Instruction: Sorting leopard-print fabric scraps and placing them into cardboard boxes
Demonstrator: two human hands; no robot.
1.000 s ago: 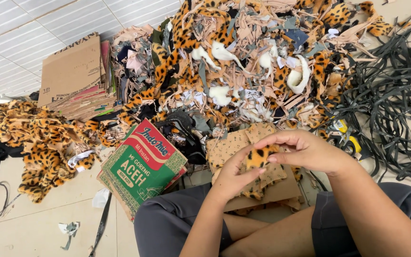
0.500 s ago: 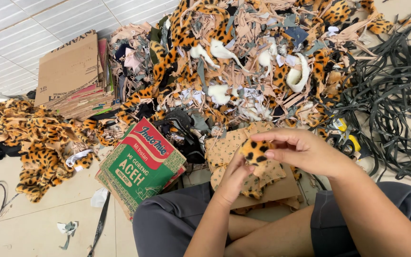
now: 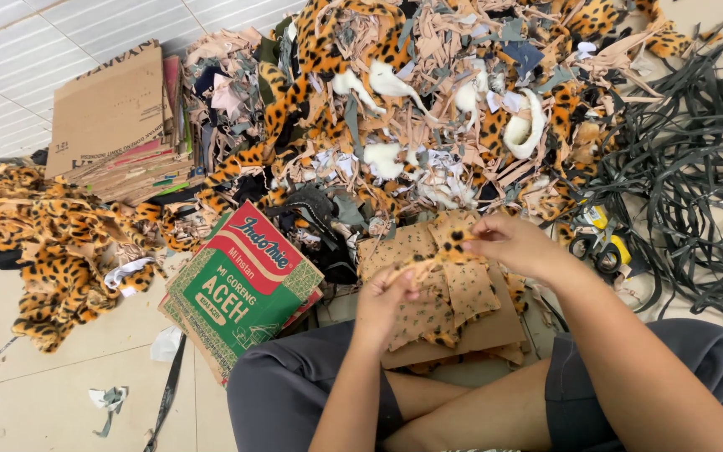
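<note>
While pinched at both ends, leopard-fur piece (image 3: 443,251) stretched between two hands above the lap, just over a stack of tan cutouts (image 3: 428,289) on a cardboard sheet (image 3: 487,331).

Right hand (image 3: 516,244), farther and to the right: thumb and fingertips closed tight on the spotted upper end, remaining fingers curled in.

Left hand (image 3: 385,300), nearer and to the left: thumb and forefinger nipped shut on the thin lower end, other fingers folded loosely; palm side hidden.

Piece tilted, rising from near left to far right, apart from the cutouts beneath as far as can be told.

Left of the stack: red-and-green carton (image 3: 240,285), leaning on the floor by the left knee. Far side: big scrap heap (image 3: 428,109) of leopard fur, beige and white offcuts. Far left: flattened cardboard pile (image 3: 115,125) and more fur pieces (image 3: 52,251). Right: tangle of black straps (image 3: 688,167), with yellow-handled scissors (image 3: 600,243) at its near edge, close to the right wrist.
</note>
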